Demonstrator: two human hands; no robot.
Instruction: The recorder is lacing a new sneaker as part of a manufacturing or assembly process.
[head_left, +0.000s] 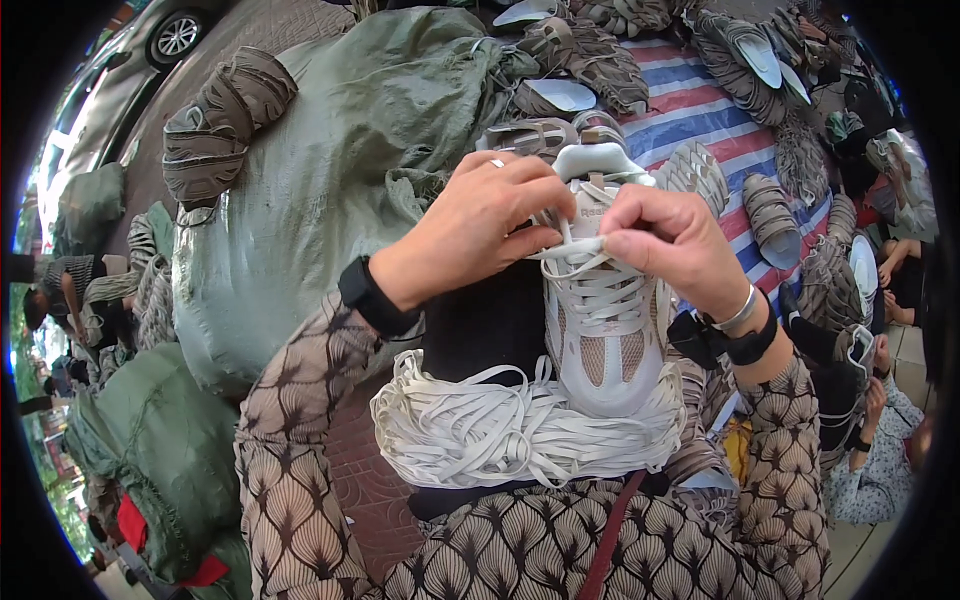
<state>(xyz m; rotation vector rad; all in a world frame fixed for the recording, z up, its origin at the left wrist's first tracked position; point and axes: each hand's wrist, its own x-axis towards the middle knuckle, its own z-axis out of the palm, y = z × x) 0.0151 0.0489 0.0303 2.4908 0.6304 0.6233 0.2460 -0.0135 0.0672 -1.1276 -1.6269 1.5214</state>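
A beige and off-white sneaker (603, 382) lies across my lap, toe toward me, its front zigzagged with flat white lacing. My left hand (480, 228) is at the upper left of its tongue, thumb and fingers closed on a white shoelace (571, 249). Facing it, my right hand (675, 238) pinches the same lace between thumb and forefinger. A short stretch of lace spans the gap between the hands, just above the top eyelets. Below the toe, a thick bundle of loose white shoelaces (500, 432) rests on my lap.
Large green sacks (300, 220) stand to the left, one with a stack of brown shoe uppers (225, 125) on it. More stacked uppers (770, 222) lie on a striped tarp (690, 105) at the right. Other people sit at both sides; a parked car (120, 75) is far left.
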